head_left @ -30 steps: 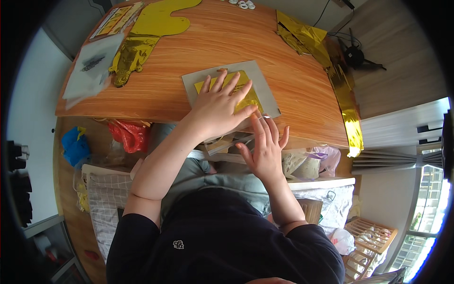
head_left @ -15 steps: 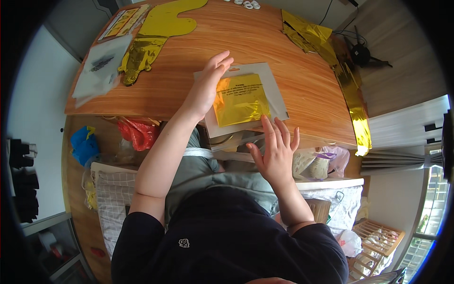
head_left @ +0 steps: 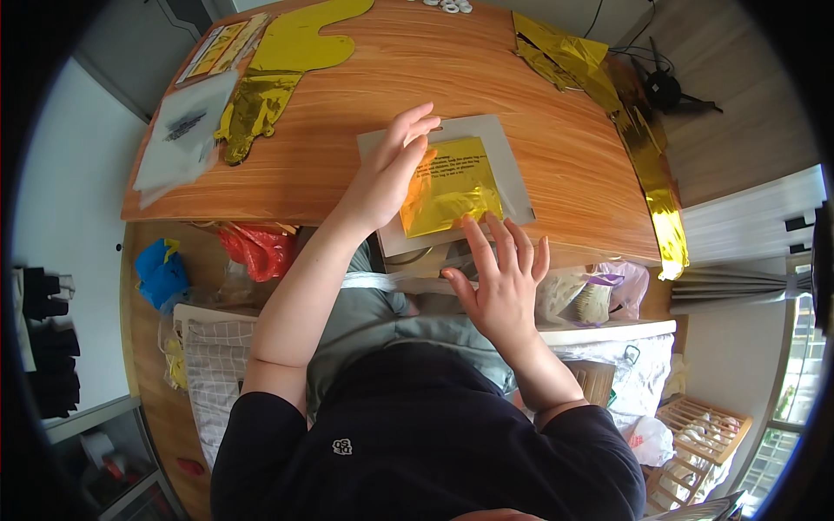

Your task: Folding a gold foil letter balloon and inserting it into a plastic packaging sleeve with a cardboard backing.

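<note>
A folded square of shiny gold foil [head_left: 456, 195] lies within a pale, frosted plastic bag [head_left: 508, 161] with a hang hole at its far edge. The bag rests at the table's near edge, its near side reaching to the edge. On the foil's left side, my left hand [head_left: 391, 178] stands on its edge with fingers stretched out, gripping nothing. My right hand [head_left: 504, 286] is spread, palm down, its index and middle fingertips touching the near edge of the foil. Its thumb points left, apart from the fingers.
Flat gold foil balloons [head_left: 304, 43] lie at the far left beside a stack of clear bags [head_left: 182, 130] and a printed packet [head_left: 217, 52]. More gold foil [head_left: 638, 148] runs along the table's right edge. Small white rings [head_left: 447, 5] sit at the far edge.
My left hand has shifted slightly right and nearer over the foil. My right index fingertip has slid left along the foil's near edge. The bag has hardly moved.
</note>
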### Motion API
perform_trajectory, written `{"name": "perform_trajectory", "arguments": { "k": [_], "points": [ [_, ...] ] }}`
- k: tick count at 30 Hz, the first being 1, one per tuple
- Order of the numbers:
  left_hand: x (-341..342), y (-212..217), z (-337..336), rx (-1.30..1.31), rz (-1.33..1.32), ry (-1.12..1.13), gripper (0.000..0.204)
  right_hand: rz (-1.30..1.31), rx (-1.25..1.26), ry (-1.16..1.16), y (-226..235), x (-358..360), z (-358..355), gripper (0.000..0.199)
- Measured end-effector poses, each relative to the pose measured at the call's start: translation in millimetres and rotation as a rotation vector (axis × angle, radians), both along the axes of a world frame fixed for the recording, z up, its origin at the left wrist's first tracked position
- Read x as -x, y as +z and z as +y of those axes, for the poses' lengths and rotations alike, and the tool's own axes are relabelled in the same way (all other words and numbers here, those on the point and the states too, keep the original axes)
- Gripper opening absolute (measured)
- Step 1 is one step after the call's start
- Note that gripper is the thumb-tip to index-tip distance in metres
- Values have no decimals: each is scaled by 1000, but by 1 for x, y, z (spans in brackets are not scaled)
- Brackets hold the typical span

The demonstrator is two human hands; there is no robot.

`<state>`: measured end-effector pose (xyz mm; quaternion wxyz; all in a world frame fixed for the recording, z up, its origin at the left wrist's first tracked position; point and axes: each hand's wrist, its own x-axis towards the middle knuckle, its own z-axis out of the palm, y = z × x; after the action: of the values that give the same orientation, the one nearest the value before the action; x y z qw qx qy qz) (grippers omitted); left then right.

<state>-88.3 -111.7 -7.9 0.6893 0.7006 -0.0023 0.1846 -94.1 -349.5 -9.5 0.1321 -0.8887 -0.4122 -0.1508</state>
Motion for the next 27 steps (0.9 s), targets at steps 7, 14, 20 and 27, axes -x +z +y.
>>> {"name": "perform_trajectory", "arguments": {
  "k": [7,14,20,27],
  "points": [
    [0,4,-3,-115,92,-2,54,24,-215,220,-14,-13,-3,67],
    [2,3,-3,-285,108,48,56,-28,144,205,-7,-13,5,73],
    [3,-2,-1,-246,69,38,56,-21,136,174,-7,-11,4,72],
    [5,1,-4,-192,28,-56,63,-5,115,126,-5,-8,12,70]
  ]
}}
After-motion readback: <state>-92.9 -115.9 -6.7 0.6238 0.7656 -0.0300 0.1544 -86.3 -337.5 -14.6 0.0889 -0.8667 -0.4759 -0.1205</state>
